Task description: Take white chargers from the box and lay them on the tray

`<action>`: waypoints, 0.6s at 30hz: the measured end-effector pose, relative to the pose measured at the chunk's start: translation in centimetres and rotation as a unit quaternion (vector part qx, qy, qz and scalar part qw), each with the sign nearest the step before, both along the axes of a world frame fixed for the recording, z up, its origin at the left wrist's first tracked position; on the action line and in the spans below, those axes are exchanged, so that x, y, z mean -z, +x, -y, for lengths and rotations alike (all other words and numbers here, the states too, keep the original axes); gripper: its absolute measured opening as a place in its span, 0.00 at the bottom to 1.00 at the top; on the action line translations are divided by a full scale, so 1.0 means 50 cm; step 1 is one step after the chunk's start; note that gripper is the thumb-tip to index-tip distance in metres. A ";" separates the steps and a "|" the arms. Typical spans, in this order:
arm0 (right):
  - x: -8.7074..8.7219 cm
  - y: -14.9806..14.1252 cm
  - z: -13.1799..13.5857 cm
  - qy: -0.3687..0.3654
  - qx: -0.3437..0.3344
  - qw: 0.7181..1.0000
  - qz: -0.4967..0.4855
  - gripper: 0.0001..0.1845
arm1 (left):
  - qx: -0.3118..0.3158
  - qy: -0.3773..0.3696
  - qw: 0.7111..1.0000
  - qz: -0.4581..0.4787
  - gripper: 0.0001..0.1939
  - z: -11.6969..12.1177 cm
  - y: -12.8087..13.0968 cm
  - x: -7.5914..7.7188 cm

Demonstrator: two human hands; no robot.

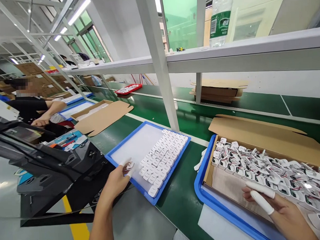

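Observation:
My left hand (117,182) pinches a small white part (128,166) between thumb and fingertips over the near corner of a blue-rimmed white tray (129,143). Rows of similar white parts (163,155) fill the tray's right side. My right hand (273,203), with white finger cots on two fingers, reaches into a cardboard box (257,130) holding a heap of small white parts with wires (266,172). Its fingers are extended and hold nothing. The box sits in a second blue tray (204,188).
A green conveyor belt (202,115) runs behind the trays. A white frame post (160,64) rises between them. A water bottle (219,18) stands on the upper shelf. A co-worker's arm (48,111) rests at the left, near an open cardboard box (102,115). A black machine (53,162) is at my left.

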State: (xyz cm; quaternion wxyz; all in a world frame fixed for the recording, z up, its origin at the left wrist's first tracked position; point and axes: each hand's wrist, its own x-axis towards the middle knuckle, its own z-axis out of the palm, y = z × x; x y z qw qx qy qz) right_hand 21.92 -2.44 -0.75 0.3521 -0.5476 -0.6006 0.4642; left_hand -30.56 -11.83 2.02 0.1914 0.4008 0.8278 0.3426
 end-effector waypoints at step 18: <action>-0.023 -0.028 0.022 0.152 0.011 0.970 -0.190 0.18 | 0.544 0.210 0.809 0.074 0.19 -0.221 0.610 -0.038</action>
